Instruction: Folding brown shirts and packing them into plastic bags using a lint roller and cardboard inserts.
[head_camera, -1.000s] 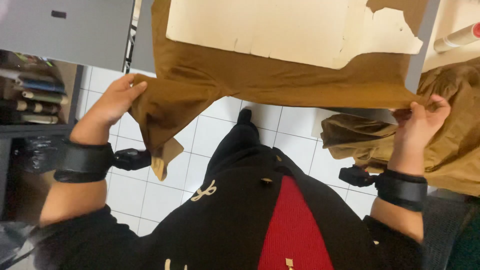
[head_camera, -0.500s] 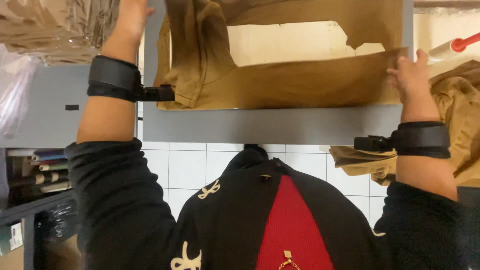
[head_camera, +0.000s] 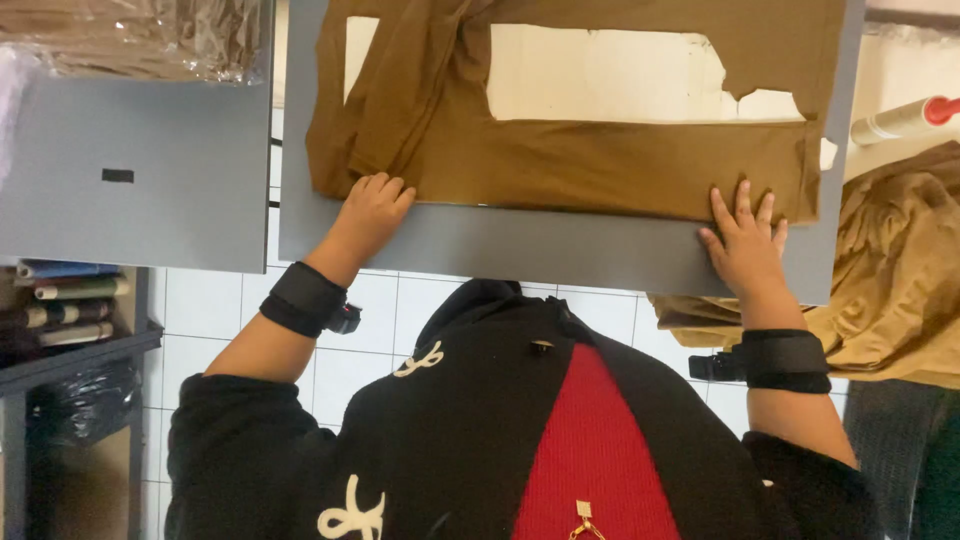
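One brown garment (head_camera: 600, 175) lies spread flat on a grey board (head_camera: 560, 245), over a pale paper pattern (head_camera: 610, 75) that shows through the opening in its middle. The cloth's near hem runs almost parallel to the board's near edge, leaving a bare grey strip between hem and edge; its right end stops just short of the board's right edge, and its left side is bunched in folds close to the board's left edge. A narrow gap parts this board from a second grey tabletop (head_camera: 130, 190) on the left, with white floor tiles (head_camera: 220, 310) open below.

Both forearms reach forward from the body, each with a black wrist band. The left hand (head_camera: 372, 210) rests on the hem at the folded left corner, fingers curled down and pressing the cloth, not gripping it. The right hand (head_camera: 745, 240) lies flat with fingers spread, palm on bare board, fingertips touching the hem near the right corner.

Off the right edge hangs a heap of tan fabric (head_camera: 900, 270), with a white tube with a red cap (head_camera: 900, 118) beyond it.
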